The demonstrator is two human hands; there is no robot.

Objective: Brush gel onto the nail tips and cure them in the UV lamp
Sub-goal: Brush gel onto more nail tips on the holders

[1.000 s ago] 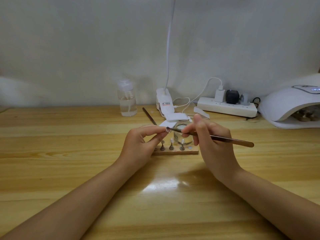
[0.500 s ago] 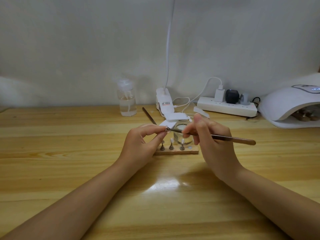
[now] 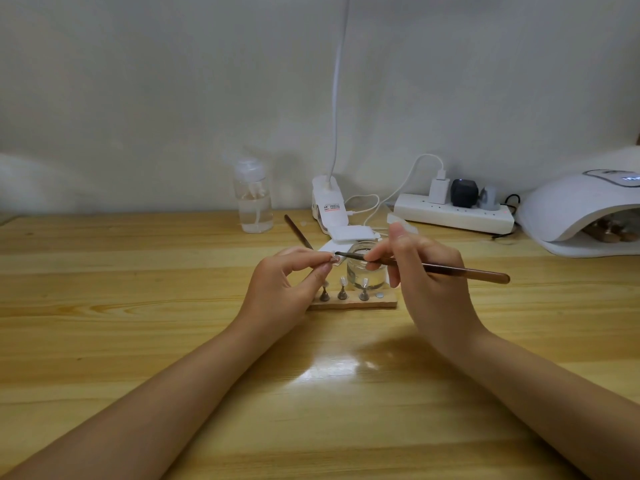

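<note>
No readable text anywhere. Clip lamp base at 12 o'clock carries a small label (dark print over a red line, too small to read). UV lamp at 2 o'clock has a lit display on top, cut by the frame edge, characters illegible.

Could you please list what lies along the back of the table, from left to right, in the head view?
Clear pump bottle → white clip lamp base → white power strip → UV lamp.
</note>
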